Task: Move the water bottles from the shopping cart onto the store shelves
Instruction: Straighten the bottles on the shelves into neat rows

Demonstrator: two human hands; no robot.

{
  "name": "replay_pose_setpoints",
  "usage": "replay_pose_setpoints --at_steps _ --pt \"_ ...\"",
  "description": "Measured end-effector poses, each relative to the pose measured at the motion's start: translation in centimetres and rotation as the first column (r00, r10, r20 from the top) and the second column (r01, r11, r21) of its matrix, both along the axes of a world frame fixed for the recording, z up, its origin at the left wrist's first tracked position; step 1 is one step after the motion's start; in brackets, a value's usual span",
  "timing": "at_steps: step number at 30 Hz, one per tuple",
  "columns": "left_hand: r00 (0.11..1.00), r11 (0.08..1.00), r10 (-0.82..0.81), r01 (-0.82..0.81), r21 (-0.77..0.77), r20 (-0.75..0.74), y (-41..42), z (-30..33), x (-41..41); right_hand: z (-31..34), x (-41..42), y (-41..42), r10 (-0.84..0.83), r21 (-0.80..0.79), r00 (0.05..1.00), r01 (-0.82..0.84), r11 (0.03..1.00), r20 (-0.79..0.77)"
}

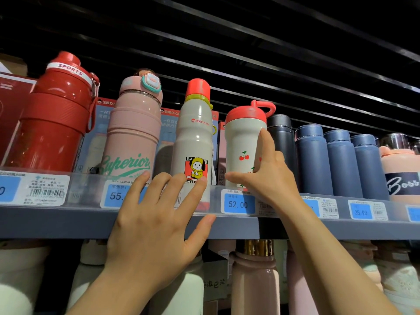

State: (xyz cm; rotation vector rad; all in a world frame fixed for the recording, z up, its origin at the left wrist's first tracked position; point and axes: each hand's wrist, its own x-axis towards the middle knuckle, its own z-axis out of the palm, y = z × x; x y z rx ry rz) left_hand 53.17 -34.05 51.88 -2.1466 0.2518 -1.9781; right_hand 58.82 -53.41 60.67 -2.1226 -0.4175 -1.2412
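A cream bottle with cherry prints and a red looped lid [241, 144] stands upright on the upper shelf [56, 221]. My right hand [268, 176] holds it low down, thumb across its base at the front and index finger stretched up its right side. My left hand [150, 228] lies flat against the shelf's front price rail with straight, spread fingers. Its fingertips reach the foot of a tall cream bottle with a yellow cartoon figure [195, 137], just left of the cherry bottle. No shopping cart is in view.
Left of these stand a pink "Superior" bottle [134, 133] and a red sports bottle [56, 110], boxes behind them. To the right are a black flask [280, 135], three navy flasks [338, 164] and a peach bottle [397, 162]. More bottles [254, 276] fill the shelf below.
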Motion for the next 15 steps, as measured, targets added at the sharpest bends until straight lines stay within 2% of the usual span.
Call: replay_pose_setpoints --at_steps 9,15 --pt "1.0 1.0 -0.011 0.011 -0.003 -0.007 0.0 0.06 -0.12 -0.48 -0.47 0.27 -0.034 0.048 0.997 0.031 0.998 0.072" --pt "1.0 1.0 -0.003 0.003 -0.001 -0.004 -0.01 0.01 -0.12 -0.27 -0.46 0.15 -0.012 0.046 1.0 0.011 0.999 0.019"
